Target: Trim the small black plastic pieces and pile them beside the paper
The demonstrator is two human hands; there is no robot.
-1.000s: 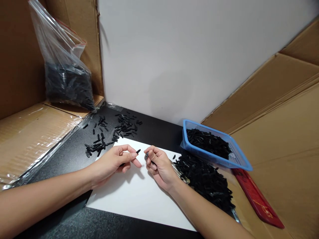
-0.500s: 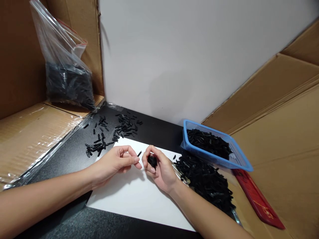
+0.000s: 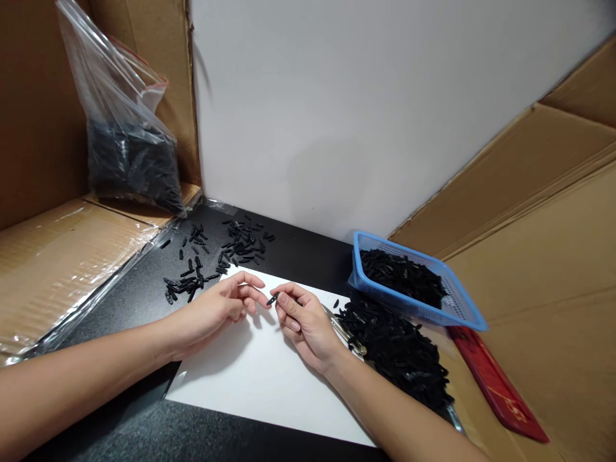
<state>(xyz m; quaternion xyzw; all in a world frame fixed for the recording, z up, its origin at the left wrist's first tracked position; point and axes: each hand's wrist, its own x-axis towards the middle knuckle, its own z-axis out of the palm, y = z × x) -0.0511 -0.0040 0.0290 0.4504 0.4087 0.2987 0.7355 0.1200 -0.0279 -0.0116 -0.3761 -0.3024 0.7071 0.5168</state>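
Head view: right hand [image 3: 308, 327] has its grip clamped on a small black piece [image 3: 273, 299] above the white sheet [image 3: 269, 391], left hand [image 3: 224, 311] grip apart, one fingertip right by the piece, contact unclear. Blue basket [image 3: 459, 298] at right holds a heap of black pieces [image 3: 404, 277], loose pile [image 3: 402, 353] beside it. Clear bag [image 3: 126, 122] on cardboard [image 3: 62, 263] at left, partly filled with dark contents [image 3: 132, 165].
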